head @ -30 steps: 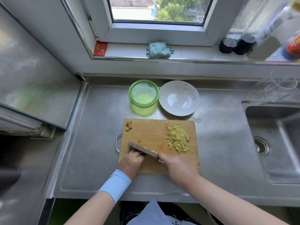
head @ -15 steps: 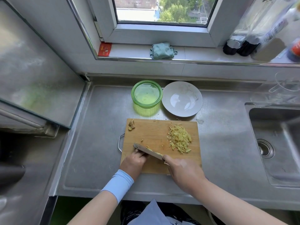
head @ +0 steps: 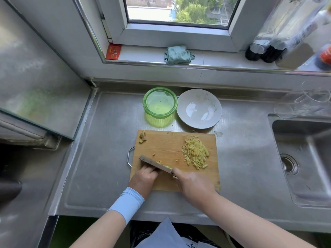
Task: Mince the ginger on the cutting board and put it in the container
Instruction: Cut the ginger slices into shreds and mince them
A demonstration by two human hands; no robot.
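A wooden cutting board lies on the steel counter. A pile of yellow ginger strips sits on its right half, and a brown ginger scrap lies in its far left corner. My right hand grips the handle of a cleaver, whose blade stands edge-down on the board's near left part with ginger bits stuck on it. My left hand has curled fingers pressed against the blade's left side; what they hold is hidden. A green container stands behind the board.
A white bowl sits right of the green container. A sink lies at the right. A green cloth, a red packet and dark bottles rest on the window sill. A steel panel rises at the left.
The cleaver and both hands have stayed at the board's near left part, with only slight shifts; the camera view has drifted a little.
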